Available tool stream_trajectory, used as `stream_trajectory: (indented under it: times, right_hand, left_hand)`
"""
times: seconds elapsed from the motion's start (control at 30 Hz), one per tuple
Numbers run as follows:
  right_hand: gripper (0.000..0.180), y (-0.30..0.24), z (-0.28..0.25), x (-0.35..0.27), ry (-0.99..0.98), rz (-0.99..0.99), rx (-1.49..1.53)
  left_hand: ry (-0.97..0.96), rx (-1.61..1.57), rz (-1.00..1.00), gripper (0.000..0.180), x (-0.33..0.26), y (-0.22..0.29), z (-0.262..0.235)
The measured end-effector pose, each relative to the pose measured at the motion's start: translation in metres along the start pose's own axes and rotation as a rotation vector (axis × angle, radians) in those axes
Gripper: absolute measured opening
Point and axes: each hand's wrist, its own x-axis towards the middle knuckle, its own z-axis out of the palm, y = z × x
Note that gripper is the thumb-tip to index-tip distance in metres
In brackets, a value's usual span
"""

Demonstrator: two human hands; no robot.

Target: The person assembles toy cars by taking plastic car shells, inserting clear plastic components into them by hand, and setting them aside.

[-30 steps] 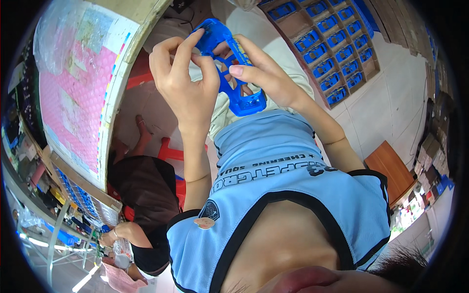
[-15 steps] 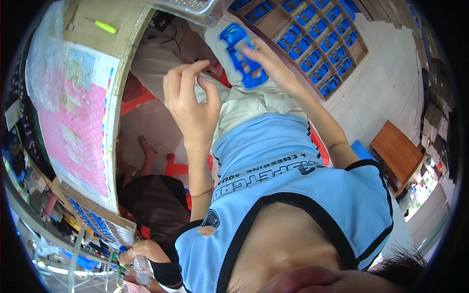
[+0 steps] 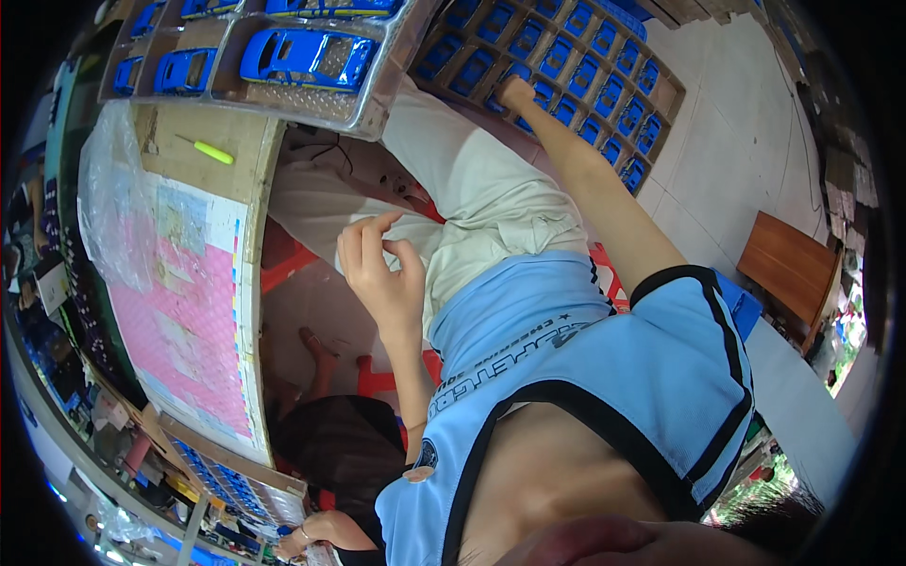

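Right hand [image 3: 515,92] at blue car body [image 3: 517,70], toward near edge of compartmented tray [image 3: 673,102]; grip can't be told. Left hand [image 3: 385,275] loosely curled, fingers parted, empty. Partitioning apparently prevents rubbing.

Light-blue top [image 3: 651,377] with black trim [image 3: 557,391] (dark lettering [image 3: 510,368] across the front), loose pale cream trousers [image 3: 514,212].

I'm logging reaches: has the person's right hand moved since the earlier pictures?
Yes: the right hand has moved from above the light trousers, forward and right, to over the compartment tray of blue car bodies.
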Motion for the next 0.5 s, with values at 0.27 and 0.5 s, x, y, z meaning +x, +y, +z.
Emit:
stream_trajectory:
  times: [0.27,0.5]
  right_hand:
    - [0.060,0.005,0.022,-0.020,0.461,0.164,0.204]
    - [0.061,0.082,0.036,-0.026,0.375,0.143,0.027]
  left_hand:
    - [0.063,0.013,-0.134,0.025,0.000,-0.011,-0.014]
    - [0.379,0.172,-0.139,0.022,0.021,-0.050,-0.058]
